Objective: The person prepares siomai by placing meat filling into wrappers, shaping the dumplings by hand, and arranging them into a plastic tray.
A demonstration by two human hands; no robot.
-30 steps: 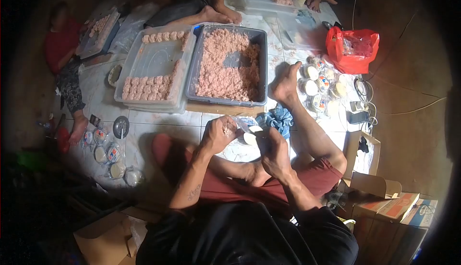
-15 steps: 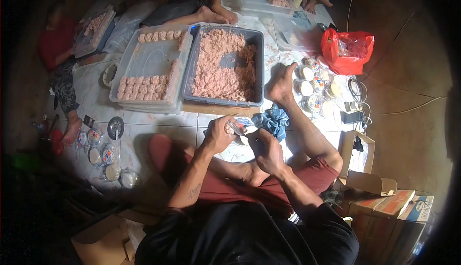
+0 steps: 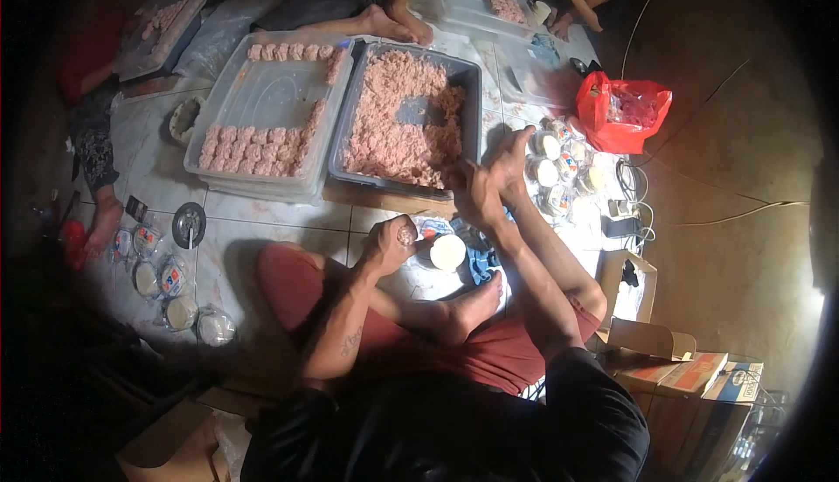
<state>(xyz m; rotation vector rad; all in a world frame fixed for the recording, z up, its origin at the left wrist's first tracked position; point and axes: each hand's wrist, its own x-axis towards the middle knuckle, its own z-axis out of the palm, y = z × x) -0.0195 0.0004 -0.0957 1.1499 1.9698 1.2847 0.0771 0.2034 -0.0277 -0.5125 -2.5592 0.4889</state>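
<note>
My left hand (image 3: pixel 391 242) is curled around a small lump of pink minced meat mixture (image 3: pixel 406 233), held above the floor by my folded legs. At the near right corner of the grey tub (image 3: pixel 479 102), my right hand (image 3: pixel 479 192) is closed, its fingertips over the rim. The spoon in it is mostly hidden by the fingers. Pink meat mixture (image 3: pixel 393 89) fills much of the tub, with a bare patch in the middle. To its left, a clear plastic box (image 3: pixel 271 97) holds rows of shaped meat portions (image 3: pixel 253 150) along its edges. A round cream-coloured stack (image 3: pixel 447 253) sits between my hands.
Wrapped round packs lie at right (image 3: pixel 559 167) and left (image 3: pixel 166 277). A blue cloth (image 3: pixel 481 263) lies by my foot. There is a red plastic bag (image 3: pixel 622 115), cables (image 3: pixel 642 185), and cardboard boxes (image 3: pixel 682 377). Other people sit around with more trays (image 3: pixel 162 36).
My right hand has moved up and away from my left hand to the tub's near corner. The metal spoon seen between my hands no longer shows there. My left hand stays around the meat lump.
</note>
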